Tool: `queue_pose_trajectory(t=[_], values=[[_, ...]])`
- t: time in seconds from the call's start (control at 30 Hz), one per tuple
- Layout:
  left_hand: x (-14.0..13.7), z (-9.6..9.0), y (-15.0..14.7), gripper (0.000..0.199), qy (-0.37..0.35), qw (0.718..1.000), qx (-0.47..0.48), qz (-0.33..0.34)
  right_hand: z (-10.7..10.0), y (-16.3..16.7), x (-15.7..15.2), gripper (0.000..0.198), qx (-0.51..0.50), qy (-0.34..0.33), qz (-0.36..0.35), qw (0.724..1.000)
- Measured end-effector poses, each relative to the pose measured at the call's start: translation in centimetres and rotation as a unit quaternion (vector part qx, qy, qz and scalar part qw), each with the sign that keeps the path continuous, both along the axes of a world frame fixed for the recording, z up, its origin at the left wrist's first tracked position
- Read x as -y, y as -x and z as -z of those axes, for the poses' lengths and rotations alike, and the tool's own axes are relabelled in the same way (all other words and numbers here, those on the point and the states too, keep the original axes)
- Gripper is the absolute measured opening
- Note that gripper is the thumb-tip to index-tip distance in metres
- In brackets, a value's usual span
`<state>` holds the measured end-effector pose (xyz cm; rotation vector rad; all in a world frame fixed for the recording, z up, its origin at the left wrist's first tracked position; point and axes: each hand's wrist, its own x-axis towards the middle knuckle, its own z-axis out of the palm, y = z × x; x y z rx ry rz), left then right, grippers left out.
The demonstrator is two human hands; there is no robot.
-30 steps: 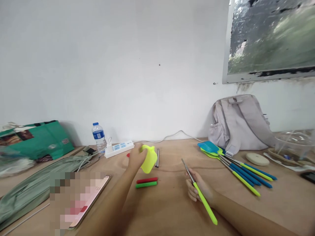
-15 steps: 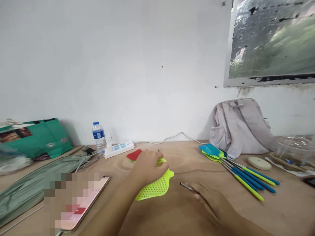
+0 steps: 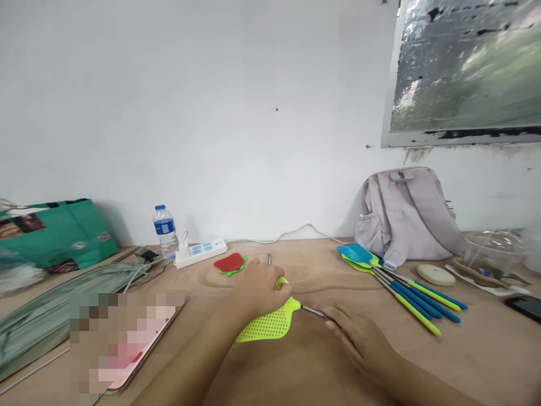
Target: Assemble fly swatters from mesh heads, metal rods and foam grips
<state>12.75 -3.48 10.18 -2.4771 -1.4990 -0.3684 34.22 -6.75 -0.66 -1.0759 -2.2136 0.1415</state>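
Note:
My left hand is closed over a yellow-green perforated fly swatter head, its leaf-shaped blade lying low over the table. My right hand grips a thin metal rod; the rest of the rod is hidden under the palm. The rod's tip meets the neck of the swatter head; I cannot tell how deep it sits. Beyond my left hand lie a red piece on a green one and a short metal piece. Several fly swatters with blue and yellow-green grips lie in a pile to the right.
Left on the wooden table are a phone, a grey-green bag, a green bag, a water bottle and a power strip. A backpack, a round beige object and a clear bowl stand right.
The metal rod in my right hand has moved left and up, closing the gap to the swatter head's neck. My left hand keeps its hold. The view has shifted slightly.

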Motion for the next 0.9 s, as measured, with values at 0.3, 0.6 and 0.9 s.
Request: queue_pose_trajectory(t=[0.3, 0.6, 0.9], values=[[-0.3, 1.4, -0.6, 0.031, -0.014, 0.999, -0.025, -0.016, -0.6, -0.1, 0.1, 0.032, 0.055, -0.064, 0.049, 0.995], [-0.1, 2.3, -2.0, 0.038, 0.019, 0.998, -0.023, -0.060, -0.6, -0.8, -0.3, 0.026, 0.069, -0.099, 0.047, 0.992], [0.0, 3.2, -2.9, 0.036, 0.023, 0.998, -0.030, -0.058, -0.4, -0.3, 0.1, 0.024, 0.055, -0.050, 0.036, 0.997]])
